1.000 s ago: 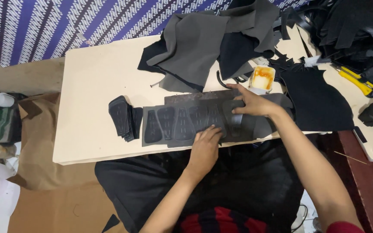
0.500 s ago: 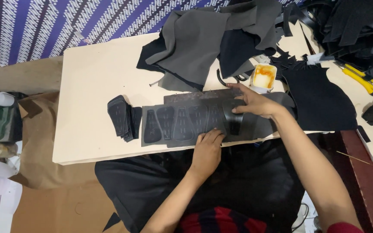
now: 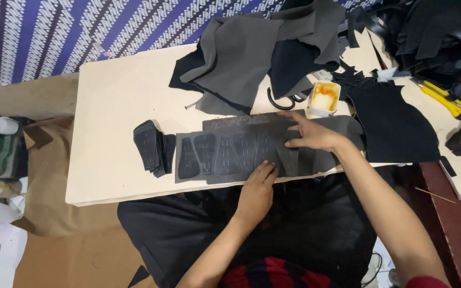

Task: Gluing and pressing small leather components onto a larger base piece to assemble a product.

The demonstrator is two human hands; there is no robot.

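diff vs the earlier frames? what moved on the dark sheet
The curled black tongue-shaped piece under the right hand now lies flat in the row on the dark grey sheet; half a second ago it arched up. The left hand slid back toward the sheet's near edge. The stack of black cut pieces, glue pot and yellow utility knife stayed put.

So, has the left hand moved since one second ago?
Yes. The left hand slid toward the near edge of the dark sheet; earlier it lay further up, over the cut shapes.

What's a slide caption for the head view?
Both hands, left hand and right hand, press shaped black pieces onto a dark sheet.
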